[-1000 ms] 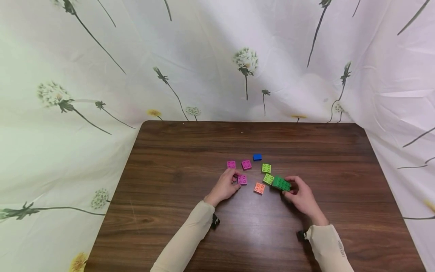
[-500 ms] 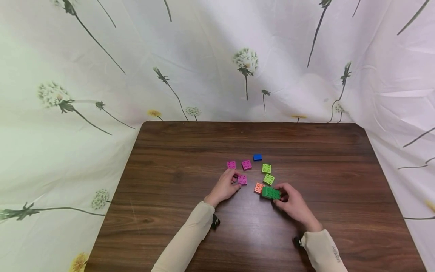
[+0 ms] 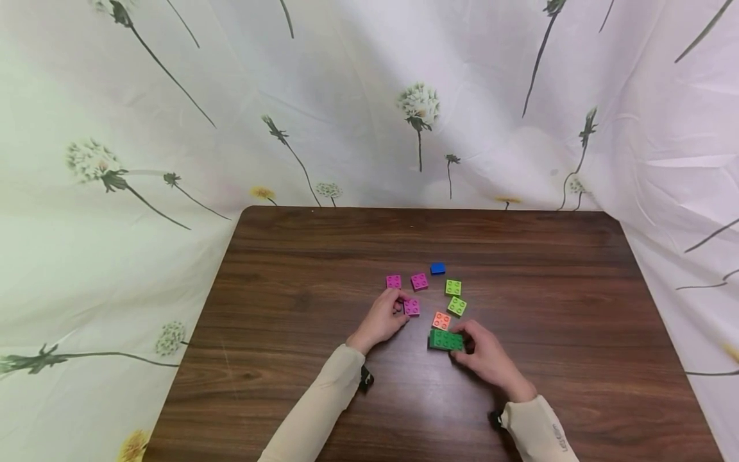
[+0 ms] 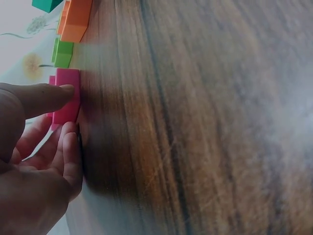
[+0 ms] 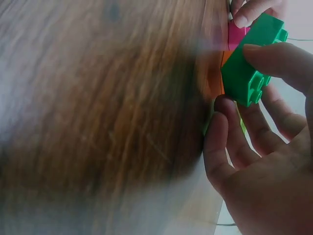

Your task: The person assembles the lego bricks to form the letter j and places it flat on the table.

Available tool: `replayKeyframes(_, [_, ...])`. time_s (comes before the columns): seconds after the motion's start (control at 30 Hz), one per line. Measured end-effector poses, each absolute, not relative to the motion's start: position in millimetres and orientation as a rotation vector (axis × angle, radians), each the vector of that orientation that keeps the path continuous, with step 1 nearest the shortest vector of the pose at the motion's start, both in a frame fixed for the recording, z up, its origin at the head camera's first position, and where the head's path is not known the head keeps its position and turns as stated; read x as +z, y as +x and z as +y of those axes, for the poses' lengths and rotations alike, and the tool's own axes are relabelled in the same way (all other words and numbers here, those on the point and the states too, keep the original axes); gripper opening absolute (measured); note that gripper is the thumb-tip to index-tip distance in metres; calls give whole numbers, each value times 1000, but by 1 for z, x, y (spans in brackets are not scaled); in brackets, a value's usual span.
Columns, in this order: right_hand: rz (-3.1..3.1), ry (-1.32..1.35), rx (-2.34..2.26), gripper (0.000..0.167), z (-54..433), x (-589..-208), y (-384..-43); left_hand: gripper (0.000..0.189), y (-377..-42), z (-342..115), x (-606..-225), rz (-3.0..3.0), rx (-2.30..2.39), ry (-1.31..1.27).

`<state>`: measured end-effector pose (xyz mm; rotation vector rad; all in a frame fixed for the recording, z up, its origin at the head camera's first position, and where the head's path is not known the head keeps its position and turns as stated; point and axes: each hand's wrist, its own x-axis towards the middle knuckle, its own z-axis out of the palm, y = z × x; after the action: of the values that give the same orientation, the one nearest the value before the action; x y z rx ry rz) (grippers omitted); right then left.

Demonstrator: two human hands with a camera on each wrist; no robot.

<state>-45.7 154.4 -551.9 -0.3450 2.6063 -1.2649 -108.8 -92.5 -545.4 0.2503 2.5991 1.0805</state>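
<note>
My left hand (image 3: 381, 321) pinches a magenta toy building brick (image 3: 412, 308) by its left end, and the brick sits at the table surface. In the left wrist view the thumb lies on the side of this brick (image 4: 67, 98). A longer green brick (image 3: 446, 341), two studs wide, is held at its right end between thumb and fingers of my right hand (image 3: 487, 359). The right wrist view has the green brick (image 5: 253, 61) raised off the wood. Just beyond it, in the head view, lies an orange brick (image 3: 441, 321).
Two more magenta bricks (image 3: 419, 282) lie beyond my left hand. A blue brick (image 3: 437, 269) is farthest back, and two lime green bricks (image 3: 453, 287) form a short line toward the orange one. All rest on a dark wooden table (image 3: 288, 289) against a flower-printed cloth (image 3: 346, 96).
My right hand has carried the green brick left and toward the person, from beside the lime bricks, across the orange brick's edge, to its near side. My left hand stays put.
</note>
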Motion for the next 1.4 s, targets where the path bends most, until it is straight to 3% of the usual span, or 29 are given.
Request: replayKeyframes(1.4, [2605,-302,-1181,39,133,-555,-49,40,-104,-90,-550,2677,1130,315])
